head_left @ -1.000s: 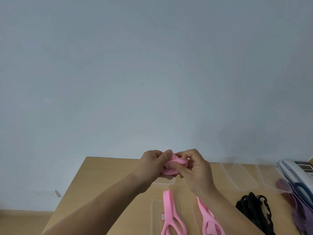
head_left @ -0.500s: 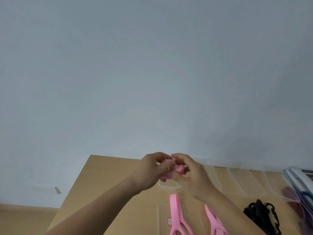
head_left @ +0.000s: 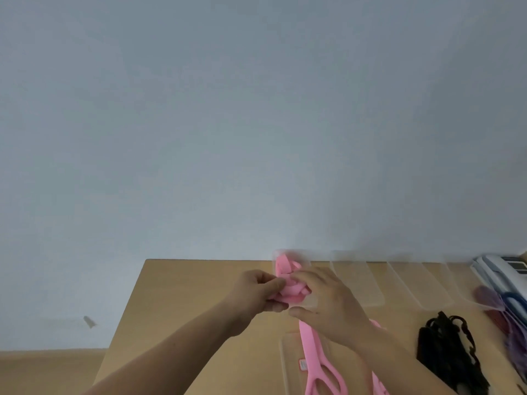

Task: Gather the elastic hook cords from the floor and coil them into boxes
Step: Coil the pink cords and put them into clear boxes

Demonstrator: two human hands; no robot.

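Left grip: the left hand [head_left: 256, 293] has its fingers curled, and thumb and fingers pinch one side of a folded pink cord [head_left: 295, 293]. Right grip: the right hand [head_left: 333, 306] comes in from the other side with its back to the camera. Its fingers are bent onto the same bundle and its thumb is stretched out below it. Whether the thumb touches the cord cannot be told.

The pink cord is bunched in loops between the two hands, and its upper loops lie inside a clear box [head_left: 309, 256]. The box stands on the wooden counter [head_left: 185, 295], at its far edge against a grey-blue wall [head_left: 256, 124].

Nearer the camera than the clear box, loose pink cords [head_left: 312, 357] with looped ends lie lengthwise across a flat clear tray [head_left: 286, 363]. To the right of the clear box more clear containers [head_left: 356, 280] stand side by side along the same far edge. Beyond these, further right and nearer the camera, lies a tangle of black cords [head_left: 447, 352]. At the picture's right margin lie blurred purple cords [head_left: 513, 340]. A white device [head_left: 496, 270] sits at the far right corner.
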